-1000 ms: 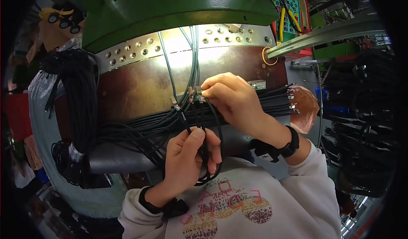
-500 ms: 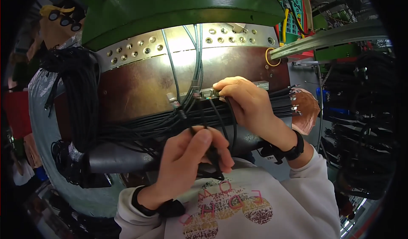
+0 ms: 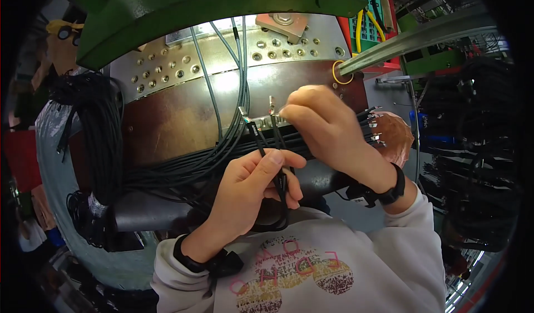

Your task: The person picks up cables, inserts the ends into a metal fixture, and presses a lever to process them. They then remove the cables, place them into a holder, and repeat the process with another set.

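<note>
Currently holding two black cables (image 3: 257,135) in the left hand (image 3: 247,185), with thumb and forefinger clamped on them a short way below their metal-tipped ends, and with the other fingers curled about the lower lengths. Directed away from the body along the long axis of both, up toward the brown board (image 3: 167,121): one leaning left and ending in a slim metal connector (image 3: 243,112), the other nearly straight ahead and ending in an upright connector (image 3: 272,103). Spread apart at the tips, close together at the pinch. Much nearer to the upright connector with the right hand (image 3: 324,124), its thumb and forefinger drawn close together just to the right of that tip; cannot tell, for blur and overlap, whether touching it, clamped on something small, or merely beside it. Well to the left of those same fingertips, beyond the upright connector, for the slim one. Crosswise to the held pair, beneath it, in a thick bundle of dark cables (image 3: 161,174); farther off, under a green machine body (image 3: 222,1), with grey cables (image 3: 211,93) trailing down toward the bundle.
</note>
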Available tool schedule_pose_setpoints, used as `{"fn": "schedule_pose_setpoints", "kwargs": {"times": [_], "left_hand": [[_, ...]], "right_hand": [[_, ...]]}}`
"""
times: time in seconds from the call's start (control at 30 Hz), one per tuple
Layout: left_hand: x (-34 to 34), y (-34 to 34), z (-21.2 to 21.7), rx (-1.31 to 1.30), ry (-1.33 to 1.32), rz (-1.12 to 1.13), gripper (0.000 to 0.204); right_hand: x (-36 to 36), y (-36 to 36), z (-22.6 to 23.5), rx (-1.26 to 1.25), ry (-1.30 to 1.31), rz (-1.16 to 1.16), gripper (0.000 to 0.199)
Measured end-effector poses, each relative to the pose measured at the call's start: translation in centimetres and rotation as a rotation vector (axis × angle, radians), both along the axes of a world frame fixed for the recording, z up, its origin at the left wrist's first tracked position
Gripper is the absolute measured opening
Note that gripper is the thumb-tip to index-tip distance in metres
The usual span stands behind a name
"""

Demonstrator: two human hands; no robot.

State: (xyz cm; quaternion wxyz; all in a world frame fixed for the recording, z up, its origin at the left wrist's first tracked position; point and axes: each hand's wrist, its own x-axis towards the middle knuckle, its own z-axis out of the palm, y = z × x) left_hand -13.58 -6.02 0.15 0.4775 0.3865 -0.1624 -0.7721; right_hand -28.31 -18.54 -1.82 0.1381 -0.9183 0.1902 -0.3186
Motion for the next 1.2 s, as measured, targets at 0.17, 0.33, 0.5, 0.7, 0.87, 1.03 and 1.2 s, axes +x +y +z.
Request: {"fn": "schedule_pose_setpoints", "kwargs": {"times": [0.17,0.33,0.5,0.7,0.87,1.03,1.2], "left_hand": [[-0.1,0.2,2.4,-0.383,-0.548,-0.032,0.041],[0.5,2.2,3.4,-0.264,-0.167,-0.054,0.048],[-0.2,1.2,1.4,-0.122,0.013,-0.239,0.045],[-0.8,-0.9,2.4,-0.091,0.062,-0.462,0.041],[-1.1,-1.7,4.3,0.089,0.051,-0.056,0.034],[-1.1,-2.2,4.7,-0.587,-1.332,-0.152,0.029],[-0.3,-1.3,4.8,-0.215,-0.414,-0.474,0.024]], "right_hand": [[-1.7,-0.8,-0.2,-0.005,0.008,-0.037,0.021],[-2.3,-0.4,-1.9,0.329,-0.014,-0.032,0.021],[-2.3,-0.9,-0.6,0.418,0.165,-0.027,0.018],[-2.7,-1.3,2.8,-0.243,-0.005,0.23,0.02],[-3.1,-0.5,4.1,-0.49,-0.024,0.075,0.02],[-3.5,-1.1,4.3,-0.624,0.007,-0.052,0.019],[-3.5,-1.8,2.1,0.045,-0.063,-0.141,0.018]]}}
